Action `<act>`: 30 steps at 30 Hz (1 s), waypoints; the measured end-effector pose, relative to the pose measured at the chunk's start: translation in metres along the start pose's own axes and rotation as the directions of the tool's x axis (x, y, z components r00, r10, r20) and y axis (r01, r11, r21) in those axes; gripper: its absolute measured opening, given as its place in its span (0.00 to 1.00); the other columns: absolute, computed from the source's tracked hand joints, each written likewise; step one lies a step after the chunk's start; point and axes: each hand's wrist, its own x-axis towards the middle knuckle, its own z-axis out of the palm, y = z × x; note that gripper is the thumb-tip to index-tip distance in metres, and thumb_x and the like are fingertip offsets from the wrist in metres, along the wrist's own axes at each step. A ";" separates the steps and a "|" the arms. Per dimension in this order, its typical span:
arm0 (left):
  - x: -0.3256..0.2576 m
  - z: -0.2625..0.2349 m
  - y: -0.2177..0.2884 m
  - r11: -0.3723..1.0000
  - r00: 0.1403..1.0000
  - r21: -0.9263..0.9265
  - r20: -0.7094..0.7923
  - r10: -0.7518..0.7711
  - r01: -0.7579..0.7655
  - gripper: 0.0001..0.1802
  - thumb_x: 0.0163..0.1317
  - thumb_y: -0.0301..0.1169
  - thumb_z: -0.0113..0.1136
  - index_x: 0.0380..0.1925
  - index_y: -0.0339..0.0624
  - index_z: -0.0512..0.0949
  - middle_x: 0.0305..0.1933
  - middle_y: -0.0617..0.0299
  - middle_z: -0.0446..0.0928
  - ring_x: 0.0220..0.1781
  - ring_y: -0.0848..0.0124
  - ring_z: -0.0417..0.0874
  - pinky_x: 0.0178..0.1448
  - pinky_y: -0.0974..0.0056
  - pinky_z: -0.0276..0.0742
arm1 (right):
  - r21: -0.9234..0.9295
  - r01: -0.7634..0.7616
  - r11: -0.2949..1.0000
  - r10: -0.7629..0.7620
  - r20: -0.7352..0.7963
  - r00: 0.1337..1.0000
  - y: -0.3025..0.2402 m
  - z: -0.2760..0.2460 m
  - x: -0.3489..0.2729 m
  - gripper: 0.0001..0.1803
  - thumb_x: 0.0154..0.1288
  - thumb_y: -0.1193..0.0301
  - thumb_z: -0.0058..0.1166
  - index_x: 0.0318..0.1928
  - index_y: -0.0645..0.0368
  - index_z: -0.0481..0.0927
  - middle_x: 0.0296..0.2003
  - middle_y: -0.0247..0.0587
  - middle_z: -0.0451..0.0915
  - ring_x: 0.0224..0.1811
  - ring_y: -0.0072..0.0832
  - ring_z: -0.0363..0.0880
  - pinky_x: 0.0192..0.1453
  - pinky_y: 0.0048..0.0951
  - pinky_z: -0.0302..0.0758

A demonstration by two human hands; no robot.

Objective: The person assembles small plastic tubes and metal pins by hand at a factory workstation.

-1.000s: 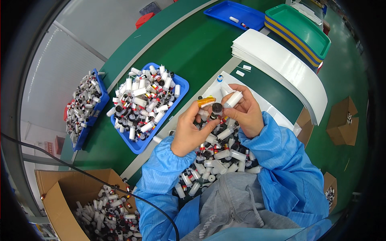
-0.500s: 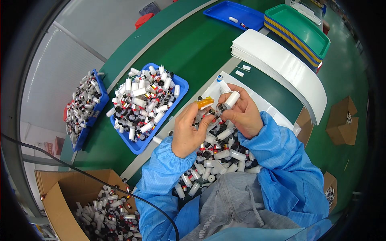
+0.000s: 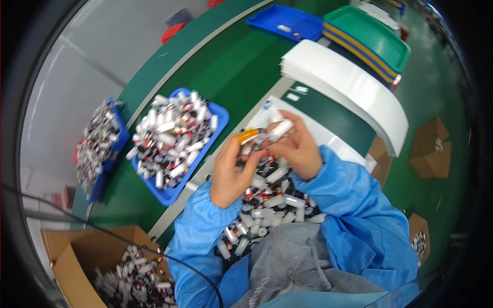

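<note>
My left hand [image 3: 229, 172] is closed around a small orange-yellow piece [image 3: 247, 136] whose kind I cannot make out. In my right hand [image 3: 300, 154], a white plastic cylinder [image 3: 281, 130] with a dark end is pinched between thumb and fingers. The two hands meet over the bench, and the cylinder's dark end points at my left fingertips. Blur and fingers hide whether the two pieces touch. Below the hands, a loose pile of similar white cylinders [image 3: 273, 201] with black and red parts spreads up to my body.
Left of my hands stands a blue tray [image 3: 222, 114] heaped with cylinders; another full blue tray [image 3: 122, 134] is farther left. A cardboard box [image 3: 67, 264] of parts sits lower left, crossed by a black cable [image 3: 128, 245]. White sheets [image 3: 354, 87] and stacked trays [image 3: 367, 33] lie at upper right.
The view has shifted slightly, so the bench and trays appear a little left and lower. Both hands keep their holds; the cylinder is tilted flatter and its dark end is nearer the orange-yellow piece.
</note>
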 end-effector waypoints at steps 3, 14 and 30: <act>0.000 0.005 0.005 0.978 0.995 -0.187 0.024 -0.093 0.096 0.24 0.58 0.14 0.58 0.56 0.34 0.67 0.46 0.59 0.74 0.46 0.72 0.79 0.42 0.72 0.79 | 0.044 0.090 0.995 -0.093 0.091 0.991 0.010 -0.003 0.003 0.52 0.53 0.89 0.61 0.72 0.52 0.44 0.53 0.45 0.70 0.55 0.35 0.76 0.58 0.36 0.76; 0.007 -0.009 0.011 0.643 0.925 -0.697 0.080 -0.371 0.318 0.28 0.63 0.16 0.55 0.62 0.36 0.61 0.47 0.59 0.75 0.45 0.74 0.80 0.46 0.68 0.83 | -0.205 0.066 0.977 -0.044 0.114 0.993 0.018 -0.007 0.002 0.54 0.53 0.86 0.63 0.72 0.50 0.40 0.48 0.44 0.71 0.50 0.28 0.71 0.54 0.32 0.72; 0.002 -0.003 0.002 0.803 0.972 -0.569 -0.025 -0.235 0.180 0.31 0.58 0.13 0.60 0.61 0.33 0.62 0.47 0.58 0.73 0.50 0.70 0.78 0.53 0.68 0.78 | -0.099 0.135 0.986 -0.114 0.195 0.974 0.018 -0.004 0.002 0.49 0.58 0.85 0.60 0.72 0.52 0.42 0.42 0.41 0.68 0.42 0.22 0.73 0.49 0.21 0.71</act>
